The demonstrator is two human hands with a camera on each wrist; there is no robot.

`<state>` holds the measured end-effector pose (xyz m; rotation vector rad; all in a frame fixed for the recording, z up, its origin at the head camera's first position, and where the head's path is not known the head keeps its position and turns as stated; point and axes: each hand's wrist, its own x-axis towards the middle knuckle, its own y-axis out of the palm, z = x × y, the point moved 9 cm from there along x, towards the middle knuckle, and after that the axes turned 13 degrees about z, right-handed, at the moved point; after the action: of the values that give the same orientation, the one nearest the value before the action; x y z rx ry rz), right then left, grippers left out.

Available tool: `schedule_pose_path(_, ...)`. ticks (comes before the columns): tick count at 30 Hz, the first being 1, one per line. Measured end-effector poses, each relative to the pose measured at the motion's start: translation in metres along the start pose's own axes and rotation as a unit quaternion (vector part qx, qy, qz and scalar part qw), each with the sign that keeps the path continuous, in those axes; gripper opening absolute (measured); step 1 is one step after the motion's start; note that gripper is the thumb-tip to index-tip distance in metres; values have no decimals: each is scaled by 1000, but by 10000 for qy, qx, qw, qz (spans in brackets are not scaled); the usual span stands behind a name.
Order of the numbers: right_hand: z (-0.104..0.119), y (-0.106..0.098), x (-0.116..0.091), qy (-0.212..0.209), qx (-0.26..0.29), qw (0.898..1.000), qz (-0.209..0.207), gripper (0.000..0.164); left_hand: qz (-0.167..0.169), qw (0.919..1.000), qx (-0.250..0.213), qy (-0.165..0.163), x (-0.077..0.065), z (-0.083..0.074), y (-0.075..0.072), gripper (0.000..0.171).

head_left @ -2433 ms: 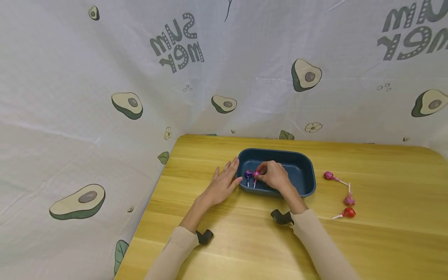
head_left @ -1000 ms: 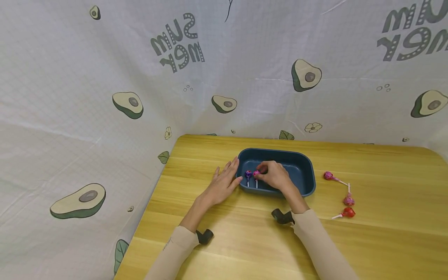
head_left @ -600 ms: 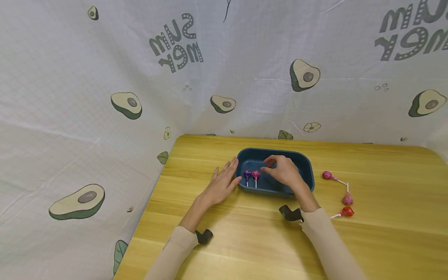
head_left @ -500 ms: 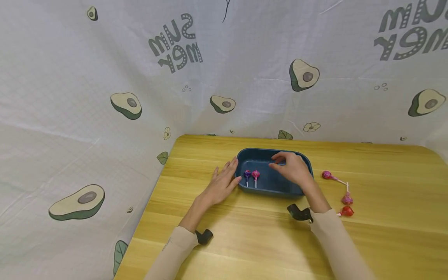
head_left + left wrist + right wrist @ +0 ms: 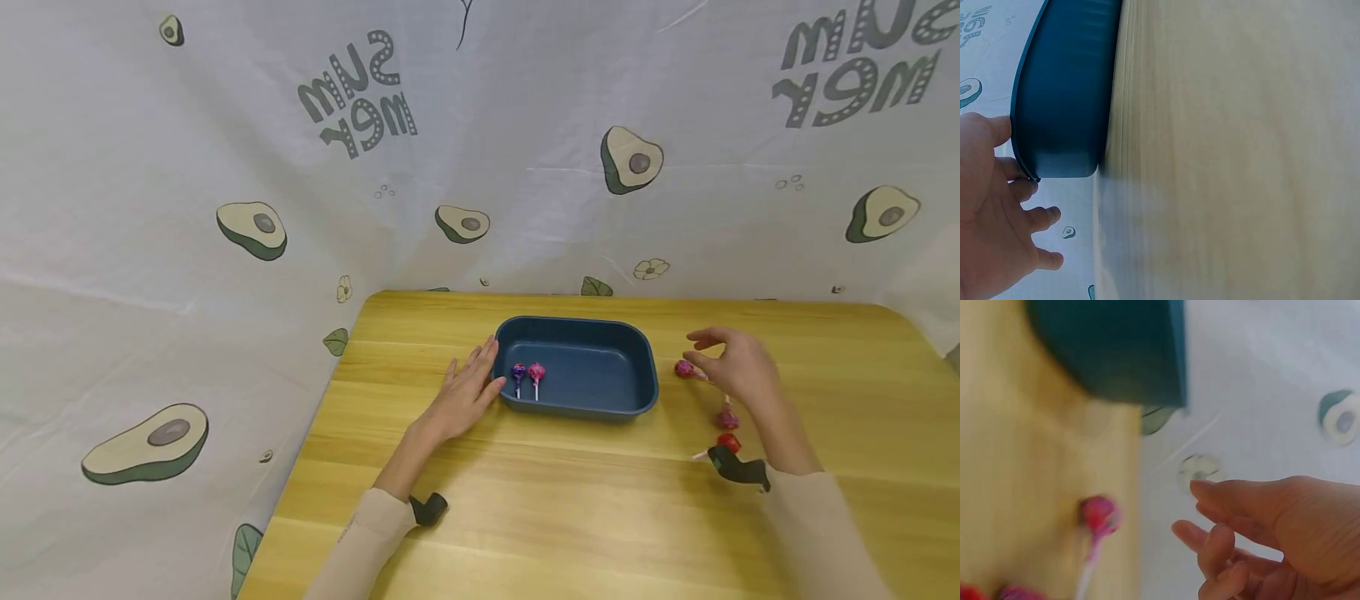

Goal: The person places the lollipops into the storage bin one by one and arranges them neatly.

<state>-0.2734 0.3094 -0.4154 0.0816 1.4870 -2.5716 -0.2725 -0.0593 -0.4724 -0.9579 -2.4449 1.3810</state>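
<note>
A dark blue rectangular bin (image 5: 592, 383) sits on the table with a purple lollipop (image 5: 518, 372) and a pink lollipop (image 5: 536, 372) side by side at its left end. My left hand (image 5: 459, 400) touches the bin's left rim with extended fingers; the left wrist view shows its thumb and fingertips against the bin wall (image 5: 1066, 94). Right of the bin, my right hand (image 5: 738, 367) hovers by a dark pink lollipop (image 5: 683, 368), thumb and forefinger apart and holding nothing. That lollipop's head (image 5: 1099, 514) appears apart from the hand in the right wrist view.
Another pink lollipop (image 5: 726, 418) and a red lollipop (image 5: 728, 442) lie nearer me on the wooden table (image 5: 555, 500), partly close to the black wrist mount (image 5: 738, 467). A white printed cloth (image 5: 525, 125) hangs behind the table and at its left.
My right hand has let go of the pink lollipop in the bin and moved right, out over the loose lollipops. The left hand keeps its place on the rim; the head view has shifted slightly.
</note>
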Motion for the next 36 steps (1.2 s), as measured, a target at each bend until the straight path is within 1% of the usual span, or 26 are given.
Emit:
schedule_pose_path(2, -8, 5, 2, -28, 21, 9998, 181, 40, -14, 10000, 33, -12, -1, 1, 0, 68)
schedule_pose_path(6, -23, 18, 6, 105, 93, 9986, 513, 41, -47, 10000, 57, 43, 0, 0, -1, 69)
schedule_pose_path(9, -31, 28, 9, 223, 104, 9979, 604, 38, -60, 9999, 63, 64, 0, 1, 0, 69)
schedule_pose_path(15, -33, 35, 13, 86, -6, 9987, 493, 32, -59, 9999, 54, 60, 1, 1, 0, 68)
schedule_pose_path(19, -34, 37, 15, 192, -8, 9985, 511, 36, -28, 10000, 59, 74, 1, 1, 0, 69)
schedule_pose_path(22, -35, 37, 15, 271, 25, 9987, 438, 40, -25, 10000, 77, 49, 1, 2, -1, 68)
schedule_pose_path(28, -35, 34, 14, 248, 60, 9996, 112, 40, -16, 10000, 90, 9, 1, 3, -3, 69)
schedule_pose_path(36, -34, 36, 14, 165, 156, 9997, 51, 40, -3, 10000, 62, 5, 1, 3, -1, 69)
